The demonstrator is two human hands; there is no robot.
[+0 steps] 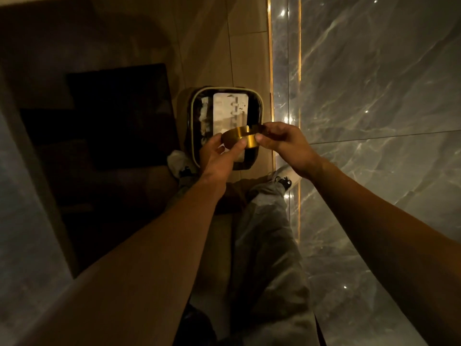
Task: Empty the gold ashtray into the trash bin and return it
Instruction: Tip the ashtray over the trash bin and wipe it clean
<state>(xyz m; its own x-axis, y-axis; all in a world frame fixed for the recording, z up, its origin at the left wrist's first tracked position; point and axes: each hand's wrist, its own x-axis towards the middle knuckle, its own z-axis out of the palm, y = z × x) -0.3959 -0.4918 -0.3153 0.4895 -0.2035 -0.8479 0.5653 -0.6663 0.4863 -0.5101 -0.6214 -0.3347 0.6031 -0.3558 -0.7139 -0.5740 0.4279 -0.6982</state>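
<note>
The round gold ashtray is held tipped over, its open side turned away from me, directly above the trash bin. My left hand grips its lower left rim and my right hand grips its right rim. The bin is a dark rounded-rectangle container with a pale rim, standing on the floor. Inside it lie a pale flat piece of card or paper and some crumpled white scraps. The inside of the ashtray is hidden from me.
A glossy grey marble wall with a lit gold strip runs along the right. Dark furniture fills the left side. My legs and shoes stand just in front of the bin on a beige tiled floor.
</note>
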